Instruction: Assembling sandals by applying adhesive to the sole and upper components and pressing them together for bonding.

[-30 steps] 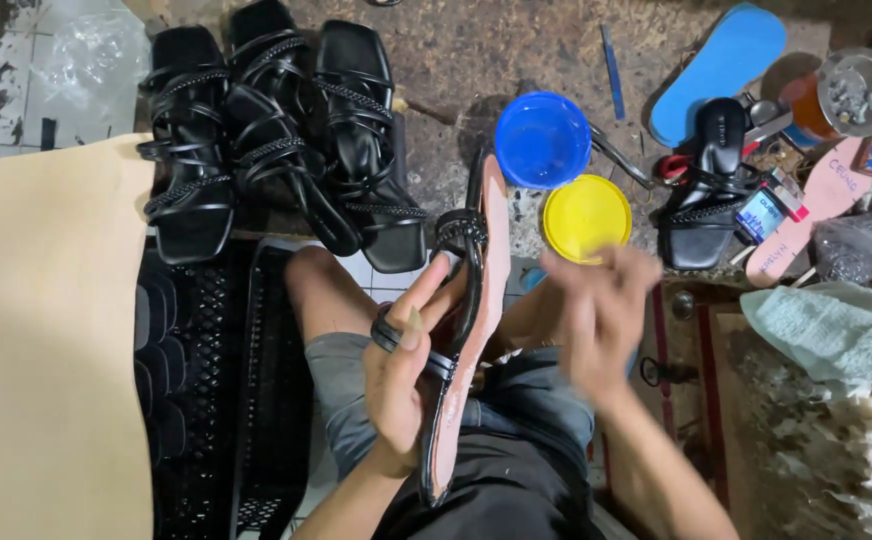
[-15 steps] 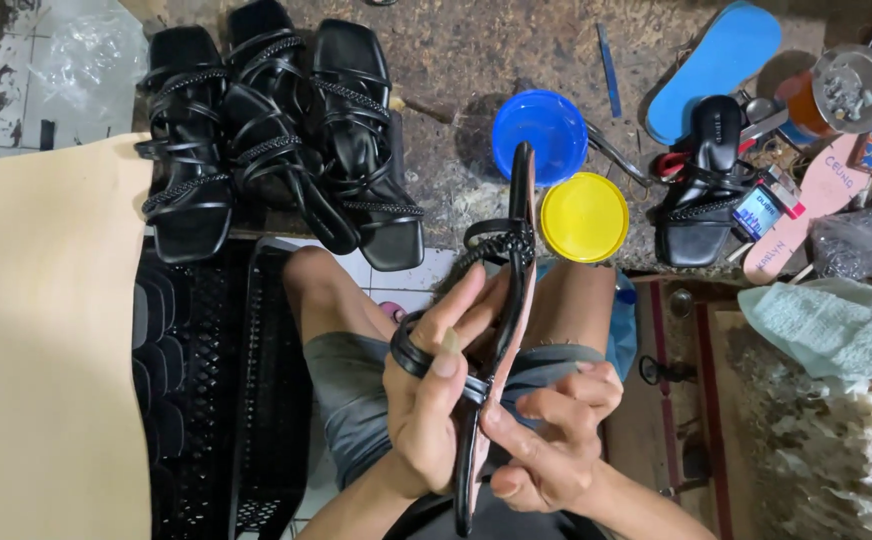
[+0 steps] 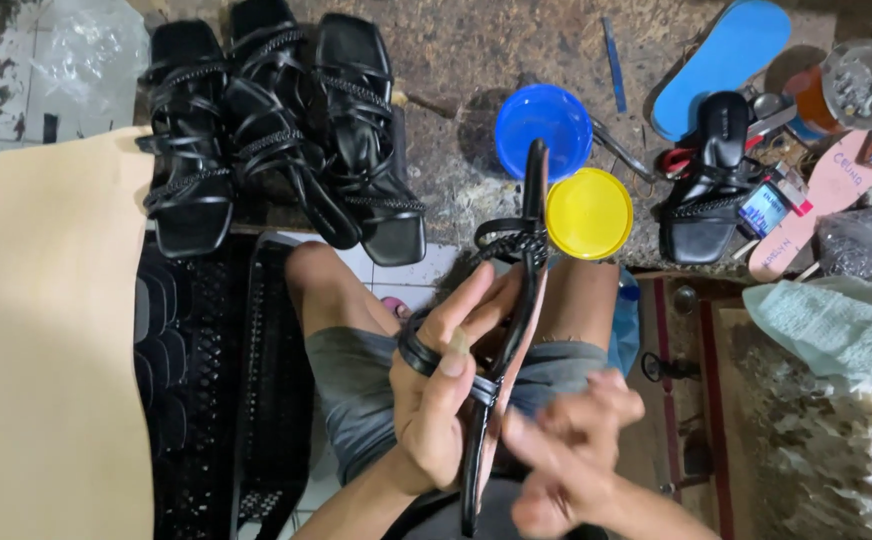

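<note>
Big tan sheet (image 3: 41,380) down the left edge, flat and pale. Beside it, dark textured sole material (image 3: 221,390) stacked in rows on the floor. Up top, cluster of finished black strappy sandals (image 3: 276,140) on the worn workbench (image 3: 456,40), toes pointing near. Far right, pale green cloth (image 3: 836,325) over a whitish heap. Blue insole (image 3: 721,65) angled at upper right, single black sandal (image 3: 711,180) just below it. Blue round lid (image 3: 544,130) and yellow round lid (image 3: 588,213) side by side at bench edge, nearly touching.

Centre now: black sandal (image 3: 516,330) held on edge over the lap, toe toward the lids, heel down near the body, pinkish underside facing right. Left hand (image 3: 441,400) wrapped firmly round its middle, fingers through the straps, thumb across the sole edge. Right hand (image 3: 566,465) low beside the heel end, blurred, fingers spread and curled; hard to tell whether pinching anything or touching the sole. Grey shorts (image 3: 356,390) underneath, bare knees either side.
</note>
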